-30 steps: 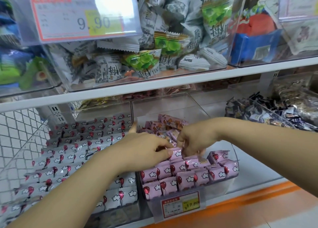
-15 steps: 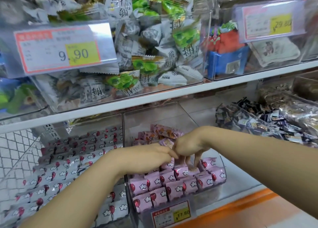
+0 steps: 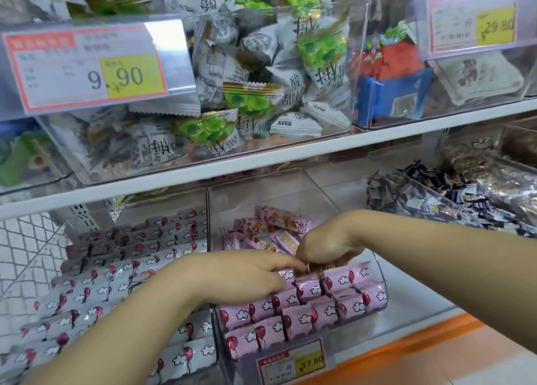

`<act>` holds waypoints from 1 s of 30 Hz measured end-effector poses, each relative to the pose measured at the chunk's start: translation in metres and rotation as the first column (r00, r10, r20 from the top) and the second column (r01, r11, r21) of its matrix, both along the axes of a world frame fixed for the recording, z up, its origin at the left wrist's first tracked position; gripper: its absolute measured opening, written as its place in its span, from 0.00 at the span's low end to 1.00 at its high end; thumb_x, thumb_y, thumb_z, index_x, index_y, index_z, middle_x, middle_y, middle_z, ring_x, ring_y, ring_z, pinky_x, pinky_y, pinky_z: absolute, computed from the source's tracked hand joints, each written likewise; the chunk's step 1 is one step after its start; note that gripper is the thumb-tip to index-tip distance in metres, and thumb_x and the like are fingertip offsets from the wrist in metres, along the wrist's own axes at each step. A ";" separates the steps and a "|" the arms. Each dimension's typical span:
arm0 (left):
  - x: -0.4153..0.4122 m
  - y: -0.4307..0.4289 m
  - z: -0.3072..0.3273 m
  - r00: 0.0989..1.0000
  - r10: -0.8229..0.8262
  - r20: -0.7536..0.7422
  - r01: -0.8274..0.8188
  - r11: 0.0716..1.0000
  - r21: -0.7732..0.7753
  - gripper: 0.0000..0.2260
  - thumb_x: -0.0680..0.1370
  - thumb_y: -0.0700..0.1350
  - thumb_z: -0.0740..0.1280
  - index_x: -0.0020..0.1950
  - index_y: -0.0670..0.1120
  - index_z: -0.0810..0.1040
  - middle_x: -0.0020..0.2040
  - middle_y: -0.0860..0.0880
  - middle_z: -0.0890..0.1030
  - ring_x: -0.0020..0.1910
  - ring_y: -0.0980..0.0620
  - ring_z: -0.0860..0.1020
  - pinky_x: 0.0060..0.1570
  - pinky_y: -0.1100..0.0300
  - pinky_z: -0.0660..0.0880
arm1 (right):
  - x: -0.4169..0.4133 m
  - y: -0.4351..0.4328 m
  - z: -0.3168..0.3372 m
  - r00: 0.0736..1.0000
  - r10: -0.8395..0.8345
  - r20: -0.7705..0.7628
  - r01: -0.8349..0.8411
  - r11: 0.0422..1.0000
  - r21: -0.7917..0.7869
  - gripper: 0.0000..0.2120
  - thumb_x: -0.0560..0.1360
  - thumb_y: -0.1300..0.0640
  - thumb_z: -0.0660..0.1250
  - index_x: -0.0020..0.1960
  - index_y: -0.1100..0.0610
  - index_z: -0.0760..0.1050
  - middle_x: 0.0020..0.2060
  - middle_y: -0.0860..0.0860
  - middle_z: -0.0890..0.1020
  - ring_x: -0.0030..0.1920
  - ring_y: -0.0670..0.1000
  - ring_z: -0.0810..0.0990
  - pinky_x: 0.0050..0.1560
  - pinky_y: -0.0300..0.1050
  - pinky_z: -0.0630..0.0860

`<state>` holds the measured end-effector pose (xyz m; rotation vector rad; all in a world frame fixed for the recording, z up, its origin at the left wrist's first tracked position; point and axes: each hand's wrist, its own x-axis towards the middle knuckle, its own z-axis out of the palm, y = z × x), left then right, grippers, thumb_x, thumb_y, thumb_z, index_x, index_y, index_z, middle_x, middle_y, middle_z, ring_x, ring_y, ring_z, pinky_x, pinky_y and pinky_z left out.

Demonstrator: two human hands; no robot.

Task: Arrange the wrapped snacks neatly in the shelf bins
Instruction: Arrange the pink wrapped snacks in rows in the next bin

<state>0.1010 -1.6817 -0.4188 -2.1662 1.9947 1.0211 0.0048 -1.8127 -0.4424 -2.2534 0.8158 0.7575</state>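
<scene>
The step in hand looks like squaring up the front rows of the pink packets [image 3: 308,300] in the middle clear bin [image 3: 276,192], which sits on the lower shelf at about six o'clock in the view. The left hand [image 3: 247,274] lies flat with straight fingers across the rows on their nine o'clock side, pressing on them and grasping nothing. The right hand [image 3: 328,245] reaches in from three o'clock with its fingers [image 3: 312,265] curled downward. It seems to pinch the upper edge of one packet at the back of the tidy rows, but the tips are partly hidden, so that grasp is a judgement. Toward twelve o'clock in the same bin a loose heap [image 3: 276,227] of pink-wrapped packets lies jumbled, so the job looks partway done, with the front ordered and the back not. The next move likely calls for seating the pinched packet in line with its neighbours while the flat hand steadies the row, then drawing from the heap. At nine o'clock a neighbouring bin holds white packets [image 3: 116,268] in ordered lines, and at three o'clock dark wrapped sweets [image 3: 436,195] lie piled. Above, a white shelf board [image 3: 203,171] carries bins of green-and-white packs [image 3: 250,99] behind a price tag [image 3: 87,67]. An orange floor strip [image 3: 406,347] runs at five o'clock.
</scene>
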 end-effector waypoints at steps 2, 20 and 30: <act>0.000 0.004 -0.004 1.000 -0.005 -0.010 0.005 1.000 -0.007 0.19 0.82 0.50 0.54 0.72 0.63 0.59 0.74 0.61 0.58 0.68 0.65 0.59 0.63 0.69 0.55 | -0.008 0.005 0.011 0.989 0.146 -0.002 -0.145 0.981 -0.128 0.10 0.81 0.56 0.55 0.54 0.53 0.74 0.40 0.51 0.76 0.35 0.52 0.72 0.33 0.38 0.69; -0.004 0.010 -0.003 1.000 -0.017 -0.005 0.017 0.999 -0.035 0.17 0.82 0.51 0.52 0.70 0.64 0.62 0.74 0.61 0.61 0.70 0.61 0.61 0.69 0.62 0.58 | -0.057 0.010 0.032 0.884 0.389 0.258 -0.281 0.885 -0.371 0.13 0.81 0.54 0.56 0.62 0.51 0.75 0.52 0.44 0.80 0.49 0.44 0.77 0.50 0.37 0.71; -0.003 0.012 0.000 0.999 -0.005 -0.036 0.004 1.000 -0.031 0.17 0.82 0.52 0.51 0.69 0.66 0.63 0.73 0.63 0.61 0.69 0.62 0.63 0.64 0.67 0.59 | 0.013 -0.024 0.018 0.893 0.239 0.382 -0.154 0.958 -0.240 0.14 0.79 0.59 0.60 0.64 0.56 0.74 0.53 0.47 0.80 0.52 0.47 0.77 0.55 0.41 0.74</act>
